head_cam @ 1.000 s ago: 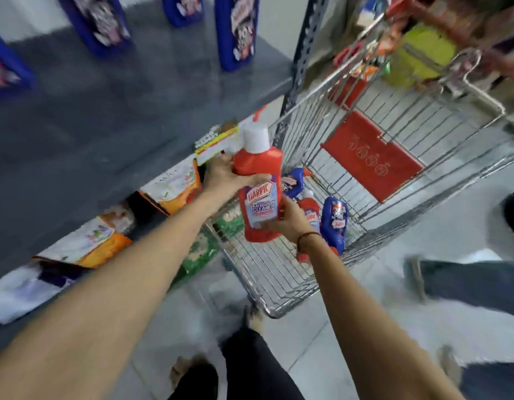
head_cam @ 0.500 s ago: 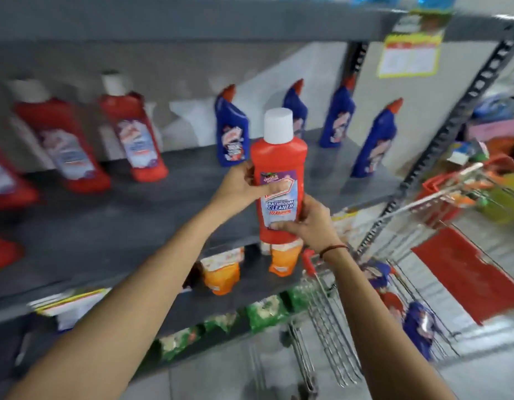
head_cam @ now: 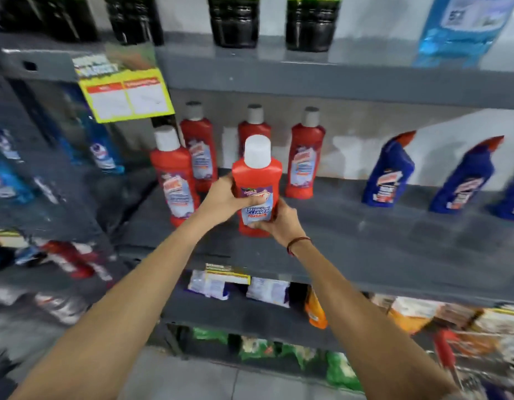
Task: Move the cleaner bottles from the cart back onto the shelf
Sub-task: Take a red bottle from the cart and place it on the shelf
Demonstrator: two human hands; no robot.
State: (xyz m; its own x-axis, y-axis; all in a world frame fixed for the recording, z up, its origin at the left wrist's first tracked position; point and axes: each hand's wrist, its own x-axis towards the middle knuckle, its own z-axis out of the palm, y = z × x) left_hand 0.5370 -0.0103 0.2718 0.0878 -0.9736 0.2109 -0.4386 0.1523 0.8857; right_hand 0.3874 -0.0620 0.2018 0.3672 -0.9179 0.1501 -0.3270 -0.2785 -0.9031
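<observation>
I hold a red bathroom cleaner bottle (head_cam: 257,180) with a white cap upright over the grey shelf (head_cam: 365,241). My left hand (head_cam: 224,197) grips its left side and my right hand (head_cam: 276,220) wraps its lower right, hiding the base, so I cannot tell whether it rests on the shelf. Several matching red bottles stand behind and to the left; the nearest one (head_cam: 175,177) is just left of my left hand. Blue angled-neck cleaner bottles (head_cam: 390,171) stand at the right of the same shelf. Only a blurred edge of the cart (head_cam: 449,350) shows at the lower right.
A yellow price tag (head_cam: 126,93) hangs from the upper shelf edge, above the red bottles. Dark bottles and a blue refill pack (head_cam: 463,30) stand on the upper shelf. Pouches and packets fill the lower shelves. A neighbouring rack with blue bottles stands at the left.
I have lifted the red bottle out of the cart and carried it up and left to the shelf with the other red bottles. My view has turned from the cart to the shelving.
</observation>
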